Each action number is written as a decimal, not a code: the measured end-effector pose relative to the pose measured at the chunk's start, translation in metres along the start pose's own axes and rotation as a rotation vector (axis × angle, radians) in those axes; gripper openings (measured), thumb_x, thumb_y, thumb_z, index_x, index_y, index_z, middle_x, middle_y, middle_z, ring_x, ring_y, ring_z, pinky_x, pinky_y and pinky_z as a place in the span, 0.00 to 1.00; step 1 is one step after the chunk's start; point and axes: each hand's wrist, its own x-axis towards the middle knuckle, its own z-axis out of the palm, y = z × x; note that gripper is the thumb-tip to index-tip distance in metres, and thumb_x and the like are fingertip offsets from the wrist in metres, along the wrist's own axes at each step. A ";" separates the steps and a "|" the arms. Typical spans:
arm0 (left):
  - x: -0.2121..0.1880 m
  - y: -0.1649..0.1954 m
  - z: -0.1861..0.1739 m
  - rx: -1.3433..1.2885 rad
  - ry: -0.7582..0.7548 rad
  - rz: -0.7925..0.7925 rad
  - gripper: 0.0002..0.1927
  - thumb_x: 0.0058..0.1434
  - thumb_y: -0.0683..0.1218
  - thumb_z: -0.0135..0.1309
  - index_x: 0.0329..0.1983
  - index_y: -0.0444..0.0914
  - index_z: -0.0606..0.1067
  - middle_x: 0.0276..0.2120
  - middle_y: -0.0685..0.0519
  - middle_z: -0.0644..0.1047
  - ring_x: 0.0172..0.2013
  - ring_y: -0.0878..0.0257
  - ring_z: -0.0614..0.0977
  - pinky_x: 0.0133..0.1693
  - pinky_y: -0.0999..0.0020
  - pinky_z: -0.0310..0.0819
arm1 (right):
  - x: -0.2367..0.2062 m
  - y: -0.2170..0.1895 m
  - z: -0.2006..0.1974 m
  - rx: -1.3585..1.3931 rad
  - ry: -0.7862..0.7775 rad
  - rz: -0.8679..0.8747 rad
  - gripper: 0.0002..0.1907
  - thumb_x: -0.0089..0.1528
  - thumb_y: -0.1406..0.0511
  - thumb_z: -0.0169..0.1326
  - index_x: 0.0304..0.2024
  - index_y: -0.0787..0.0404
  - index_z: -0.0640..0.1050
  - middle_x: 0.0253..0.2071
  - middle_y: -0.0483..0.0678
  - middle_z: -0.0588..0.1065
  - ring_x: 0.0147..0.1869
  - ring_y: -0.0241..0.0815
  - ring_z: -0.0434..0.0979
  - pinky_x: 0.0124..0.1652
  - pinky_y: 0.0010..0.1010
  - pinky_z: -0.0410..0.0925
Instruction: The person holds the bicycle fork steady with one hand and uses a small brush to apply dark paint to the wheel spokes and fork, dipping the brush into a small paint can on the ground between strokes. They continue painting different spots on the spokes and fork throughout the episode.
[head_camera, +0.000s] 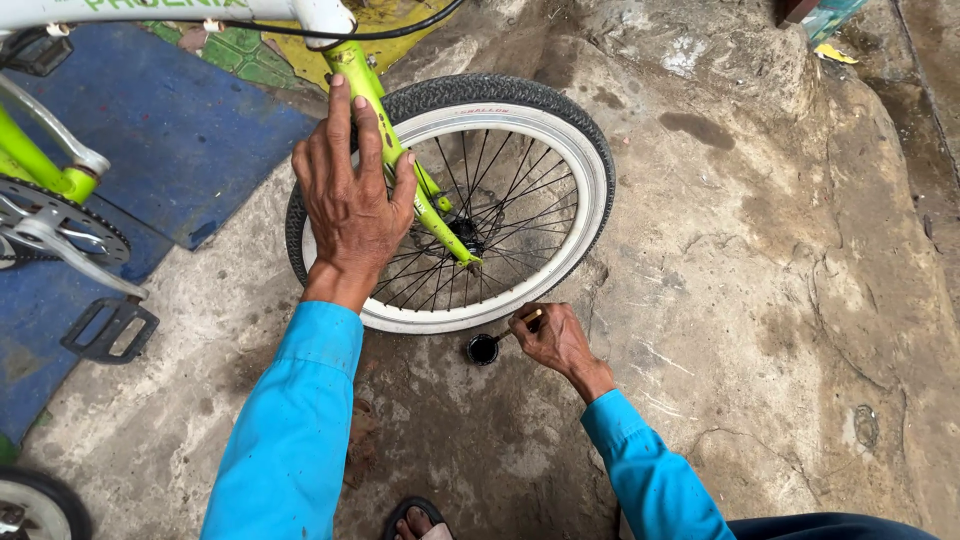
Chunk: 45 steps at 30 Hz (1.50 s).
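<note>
Head view, looking down. The left hand (352, 195) lies flat, fingers spread, over the green fork (420, 180) of a bicycle and the upper left part of the front wheel (560, 240); the fingers rest on the fork leg and tyre rather than closing round them. The wheel has a black tread, a white sidewall and black spokes, and stands on the rough concrete floor (760, 280), turned somewhat toward the camera. The right hand (555, 338) is on the floor just below the wheel's lower rim, its fingers pinched together on a thin stick (522, 325). The stick's far end reaches to a small round black cup (483, 349) that stands on the floor, just beside the tyre. Both arms wear bright blue sleeves (290, 430). At left, a chainring (70, 225) and a black pedal (108, 328) hang over a blue mat (170, 130). Part of another wheel (35, 505) shows at the lower left corner. A sandalled foot (420, 520) shows at the bottom edge.
</note>
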 end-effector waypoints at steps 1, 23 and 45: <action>0.000 0.000 -0.001 -0.001 -0.004 -0.001 0.36 0.75 0.52 0.61 0.74 0.29 0.60 0.77 0.39 0.51 0.66 0.44 0.69 0.65 0.43 0.61 | 0.001 0.001 -0.002 0.068 0.010 0.025 0.12 0.59 0.65 0.57 0.36 0.67 0.85 0.27 0.55 0.83 0.27 0.47 0.84 0.32 0.38 0.77; -0.001 -0.002 -0.003 -0.008 -0.002 -0.012 0.37 0.73 0.51 0.61 0.76 0.32 0.57 0.77 0.38 0.53 0.68 0.42 0.68 0.66 0.42 0.60 | 0.009 0.033 -0.058 1.158 0.617 -0.052 0.11 0.66 0.68 0.56 0.46 0.73 0.79 0.33 0.56 0.80 0.30 0.42 0.82 0.24 0.26 0.69; -0.004 -0.006 -0.001 -0.017 0.001 0.003 0.40 0.75 0.50 0.60 0.79 0.36 0.52 0.77 0.38 0.53 0.69 0.41 0.67 0.65 0.40 0.62 | 0.007 0.025 -0.041 0.733 0.785 -0.068 0.12 0.67 0.65 0.57 0.47 0.68 0.82 0.35 0.50 0.82 0.32 0.36 0.83 0.26 0.22 0.70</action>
